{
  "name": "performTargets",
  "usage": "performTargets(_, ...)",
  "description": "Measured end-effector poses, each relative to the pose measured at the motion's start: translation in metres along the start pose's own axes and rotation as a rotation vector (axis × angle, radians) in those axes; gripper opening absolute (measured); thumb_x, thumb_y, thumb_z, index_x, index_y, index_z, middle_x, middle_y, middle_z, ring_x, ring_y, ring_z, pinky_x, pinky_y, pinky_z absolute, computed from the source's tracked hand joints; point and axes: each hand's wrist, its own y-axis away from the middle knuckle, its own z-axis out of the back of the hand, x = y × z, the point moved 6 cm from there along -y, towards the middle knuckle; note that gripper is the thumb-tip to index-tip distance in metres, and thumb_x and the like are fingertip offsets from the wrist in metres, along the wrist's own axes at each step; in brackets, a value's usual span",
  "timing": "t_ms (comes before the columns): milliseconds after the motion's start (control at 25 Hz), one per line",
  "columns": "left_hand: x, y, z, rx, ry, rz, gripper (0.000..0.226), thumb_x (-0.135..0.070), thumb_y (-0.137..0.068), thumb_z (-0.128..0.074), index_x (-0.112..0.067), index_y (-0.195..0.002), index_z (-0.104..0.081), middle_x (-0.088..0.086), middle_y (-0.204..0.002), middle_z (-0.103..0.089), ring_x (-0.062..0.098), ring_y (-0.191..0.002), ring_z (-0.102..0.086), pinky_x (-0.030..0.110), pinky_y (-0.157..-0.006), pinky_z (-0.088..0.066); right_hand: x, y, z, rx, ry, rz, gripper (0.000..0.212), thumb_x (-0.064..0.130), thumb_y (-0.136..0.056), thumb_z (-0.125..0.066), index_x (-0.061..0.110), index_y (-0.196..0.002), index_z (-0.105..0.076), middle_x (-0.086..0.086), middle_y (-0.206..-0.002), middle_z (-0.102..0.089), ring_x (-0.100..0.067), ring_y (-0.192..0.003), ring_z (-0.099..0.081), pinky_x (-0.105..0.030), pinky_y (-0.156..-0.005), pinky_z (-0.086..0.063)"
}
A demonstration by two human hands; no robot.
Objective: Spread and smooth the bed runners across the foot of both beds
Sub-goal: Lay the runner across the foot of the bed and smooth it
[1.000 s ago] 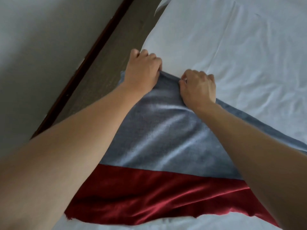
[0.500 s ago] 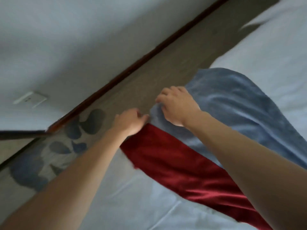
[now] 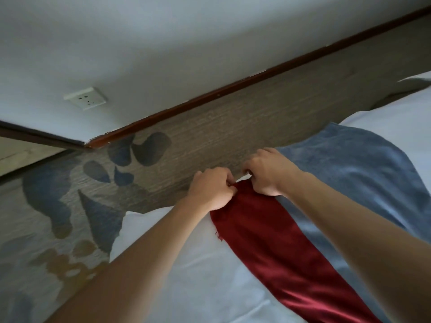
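A bed runner with a red band (image 3: 275, 248) and a grey-blue band (image 3: 359, 169) lies across a white bed (image 3: 186, 264), its end at the bed's far edge. My left hand (image 3: 211, 188) pinches the near corner of the red band's end. Just to its right, my right hand (image 3: 268, 171) grips the same end where red meets blue. Both fists are closed on the fabric. The red edge below my left hand is frayed.
Beyond the bed edge runs a strip of patterned carpet (image 3: 210, 141) with dark blue leaf shapes. A white wall with a dark red skirting board (image 3: 233, 89) and a socket (image 3: 85, 98) stands close behind it. A pillow corner (image 3: 417, 78) shows at far right.
Both hands have moved along the runner's end from the blue corner to the red band and now grip it close together. My view has swung left toward the wall and carpet.
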Motion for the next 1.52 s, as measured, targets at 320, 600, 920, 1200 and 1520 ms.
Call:
performTargets(320, 0.000, -0.024, 0.002, -0.388, -0.363, -0.089, 0.011, -0.032, -0.094, -0.053, -0.028, -0.097, -0.063, -0.008, -0.098, -0.067, 0.017, -0.099, -0.058, 0.034, -0.089, -0.031, -0.024, -0.037, -0.004, -0.096, 0.209, -0.043, 0.026, 0.038, -0.094, -0.054, 0.021, -0.108, -0.066, -0.002, -0.116, -0.064, -0.024, -0.117, -0.052, -0.046, -0.113, -0.026)
performTargets(600, 0.016, -0.039, 0.001, -0.376, -0.362, -0.050, 0.010, -0.027, -0.094, -0.052, -0.027, -0.091, -0.061, -0.008, -0.093, -0.066, 0.016, -0.093, -0.057, 0.035, -0.089, -0.033, -0.057, -0.041, -0.012, -0.045, 0.122, -0.109, 0.020, 0.027, -0.091, -0.053, 0.021, -0.106, -0.065, -0.003, -0.114, -0.065, -0.024, -0.117, -0.052, -0.049, -0.117, -0.024)
performTargets(920, 0.045, -0.079, -0.013, -0.321, -0.450, -0.054, 0.011, -0.026, -0.093, -0.052, -0.022, -0.091, -0.063, -0.002, -0.096, -0.068, 0.018, -0.096, -0.058, 0.035, -0.090, -0.030, -0.059, -0.087, -0.041, -0.092, 0.148, -0.157, 0.020, 0.024, -0.094, -0.053, 0.018, -0.109, -0.065, -0.005, -0.117, -0.064, -0.024, -0.118, -0.051, -0.046, -0.113, -0.028)
performTargets(1200, -0.073, -0.038, -0.001, -0.368, -0.435, -0.283, 0.019, -0.033, -0.091, -0.060, -0.027, -0.109, -0.064, -0.008, -0.109, -0.065, 0.017, -0.104, -0.058, 0.036, -0.095, -0.033, -0.091, 0.045, 0.008, -0.407, 0.056, -0.324, 0.034, 0.015, -0.089, -0.050, 0.018, -0.120, -0.063, -0.006, -0.120, -0.059, -0.028, -0.116, -0.053, -0.045, -0.115, -0.026)
performTargets(1520, -0.271, 0.086, -0.141, -0.206, -0.486, -0.792, 0.013, -0.026, -0.090, -0.061, -0.028, -0.102, -0.064, -0.011, -0.102, -0.066, 0.015, -0.096, -0.058, 0.033, -0.089, -0.030, -0.099, 0.319, -0.100, -0.470, -0.215, -0.865, 0.032, 0.010, -0.089, -0.053, 0.015, -0.120, -0.061, -0.004, -0.119, -0.058, -0.025, -0.116, -0.052, -0.045, -0.122, -0.013)
